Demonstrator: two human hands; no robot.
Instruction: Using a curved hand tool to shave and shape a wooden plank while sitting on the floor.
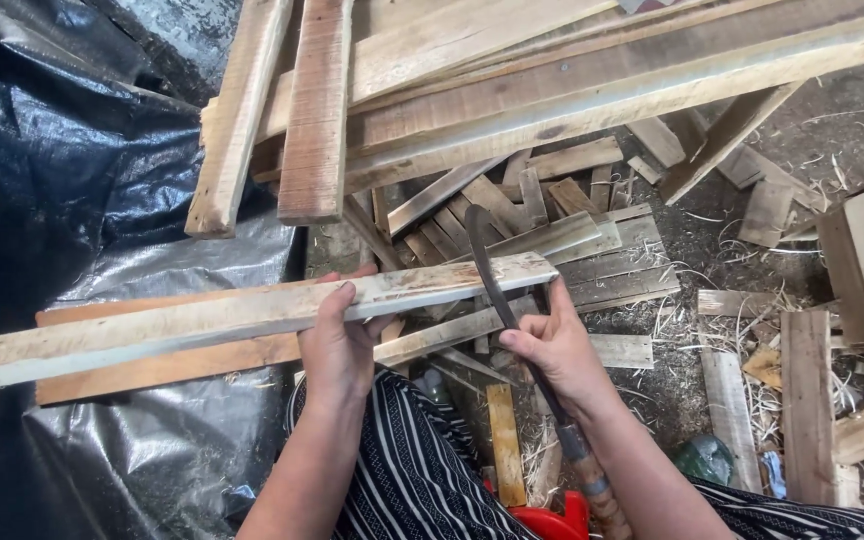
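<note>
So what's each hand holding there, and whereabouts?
Left hand grips the pale wooden plank partway along, nearer its right end. Right hand pinches the curved blade at mid-length, not the handle.

The left hand (pixel 337 345) gripped a long pale wooden plank (pixel 252 312) around its middle, holding it crosswise above a reddish board (pixel 167 365) that lay just beneath it on the black plastic sheet (pixel 62 180). The right hand (pixel 552 350) pinched the dark curved blade (pixel 492 270) partway along, the blade's tip rising past the plank's right end and its handle (pixel 592 490) running back along the forearm. Behind them, rough planks (pixel 472 80) sat stacked, with offcuts and shavings strewn over the dirt floor (pixel 712 250).
</note>
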